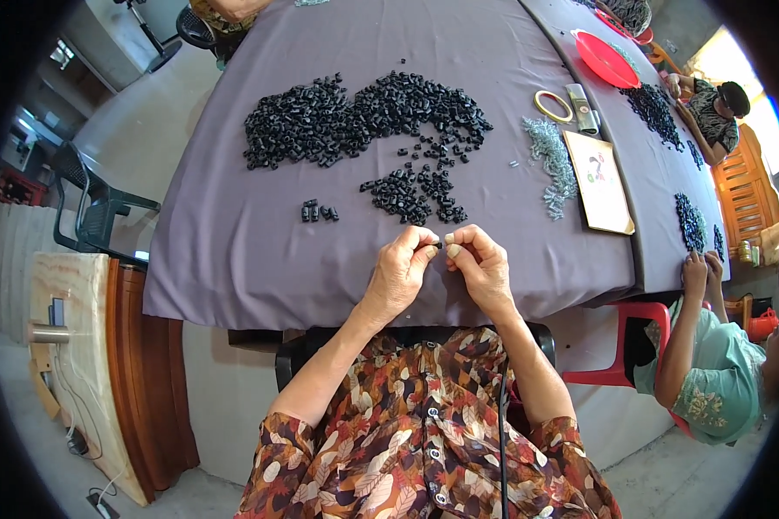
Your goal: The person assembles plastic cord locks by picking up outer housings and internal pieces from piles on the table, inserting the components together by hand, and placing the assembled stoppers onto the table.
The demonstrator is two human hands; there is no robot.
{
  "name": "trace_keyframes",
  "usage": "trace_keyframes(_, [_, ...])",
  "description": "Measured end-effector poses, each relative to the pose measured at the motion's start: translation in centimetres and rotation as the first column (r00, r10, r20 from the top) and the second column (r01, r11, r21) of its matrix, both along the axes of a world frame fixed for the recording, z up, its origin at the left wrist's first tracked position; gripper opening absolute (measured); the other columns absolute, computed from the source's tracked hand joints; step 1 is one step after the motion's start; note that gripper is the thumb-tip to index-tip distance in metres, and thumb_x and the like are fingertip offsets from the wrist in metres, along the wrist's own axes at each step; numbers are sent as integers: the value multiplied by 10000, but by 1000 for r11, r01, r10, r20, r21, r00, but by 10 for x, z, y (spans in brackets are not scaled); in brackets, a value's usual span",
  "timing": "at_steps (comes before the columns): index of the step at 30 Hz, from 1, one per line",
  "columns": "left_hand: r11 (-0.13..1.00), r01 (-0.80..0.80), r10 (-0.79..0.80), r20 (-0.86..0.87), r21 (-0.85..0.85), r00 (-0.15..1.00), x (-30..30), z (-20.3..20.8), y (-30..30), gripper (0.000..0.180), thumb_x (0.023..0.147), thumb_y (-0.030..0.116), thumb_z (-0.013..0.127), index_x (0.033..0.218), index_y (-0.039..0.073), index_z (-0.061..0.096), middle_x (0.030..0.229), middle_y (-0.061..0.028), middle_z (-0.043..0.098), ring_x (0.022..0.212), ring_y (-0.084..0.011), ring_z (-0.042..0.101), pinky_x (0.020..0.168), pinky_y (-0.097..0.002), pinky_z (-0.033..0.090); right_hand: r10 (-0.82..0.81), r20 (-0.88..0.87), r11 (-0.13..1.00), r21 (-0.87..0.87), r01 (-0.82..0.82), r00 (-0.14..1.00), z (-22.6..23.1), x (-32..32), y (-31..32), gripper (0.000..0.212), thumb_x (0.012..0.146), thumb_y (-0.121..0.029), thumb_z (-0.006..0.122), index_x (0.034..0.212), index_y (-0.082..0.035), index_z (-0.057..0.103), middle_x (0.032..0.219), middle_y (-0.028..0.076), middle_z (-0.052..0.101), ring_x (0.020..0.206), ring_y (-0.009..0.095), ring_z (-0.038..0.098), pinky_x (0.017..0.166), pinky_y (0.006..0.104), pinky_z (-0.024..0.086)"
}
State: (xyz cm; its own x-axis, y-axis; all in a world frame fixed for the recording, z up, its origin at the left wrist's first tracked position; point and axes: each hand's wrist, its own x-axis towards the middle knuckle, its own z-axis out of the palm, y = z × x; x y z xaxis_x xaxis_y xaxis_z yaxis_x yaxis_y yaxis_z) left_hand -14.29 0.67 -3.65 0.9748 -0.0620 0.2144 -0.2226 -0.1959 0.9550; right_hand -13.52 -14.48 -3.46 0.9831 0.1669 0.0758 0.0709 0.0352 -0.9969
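Note:
My left hand [396, 272] pinches a small black plastic piece [439, 246] between thumb and forefinger, just over the near part of the cloth-covered table. Close beside it, my right hand [483, 270] is closed in a pinch; whatever its fingertips hold is too small to make out. Right ahead of my hands lies a small heap of black pieces [398, 197]. Farther back spreads a large pile of the same black pieces [307, 121]. Off to the left, a few black pieces [312, 210] lie apart in a little group.
On the right are a heap of small clear pieces [552, 164], a tan booklet [599, 183], a tape roll [552, 106] and a red basket [606, 59]. People sit along the right side, one in a green top [710, 372]. A dark green chair [95, 203] stands left.

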Motion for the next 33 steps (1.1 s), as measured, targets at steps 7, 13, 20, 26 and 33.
trace_keyframes(7, [1000, 6, -7, 119, 8, 993, 1, 3, -2, 117, 853, -20, 544, 969, -7, 549, 775, -37, 618, 674, -77, 542, 624, -231, 466, -14, -36, 998, 67, 17, 999, 2, -1, 2, 36, 865, -6, 547, 896, -15, 564, 793, -17, 549, 677, 48, 513, 625, 186, 447])
trace_keyframes(13, [986, 69, -82, -84, -155, 993, 0, 4, 6, 125, 876, 16, 529, 992, -12, 566, 796, -54, 644, 631, -79, 566, 560, -212, 463, -47, -54, 986, 159, 55, 997, 6, -3, 14, 99, 854, 12, 565, 948, -14, 549, 841, 0, 554, 696, 56, 519, 634, 191, 449])
trace_keyframes(20, [741, -68, -266, -385, -668, 884, 6, -3, 18, 80, 893, 102, 553, 935, 39, 579, 737, -10, 570, 573, -66, 500, 511, -190, 421, -95, 27, 985, 149, 90, 995, 3, -4, 17, 181, 840, 42, 568, 1003, -28, 531, 850, -10, 556, 765, 47, 521, 692, 183, 443])
trace_keyframes(26, [562, -59, -384, -324, -825, 865, 2, -1, 14, 78, 901, 98, 538, 943, 37, 562, 748, -4, 544, 616, -70, 501, 527, -214, 424, -80, 69, 986, 152, 69, 994, 3, -6, 25, 185, 837, 48, 568, 1002, -25, 523, 870, 5, 564, 763, 65, 534, 689, 208, 460])
trace_keyframes(33, [495, -83, -391, -307, -865, 868, 1, -2, 13, 142, 907, 90, 527, 1020, 15, 569, 783, -11, 559, 627, -71, 495, 551, -209, 418, -84, 131, 994, 84, 73, 988, -3, -9, 28, 192, 809, 54, 581, 978, -16, 523, 846, 9, 567, 761, 62, 544, 690, 210, 455])
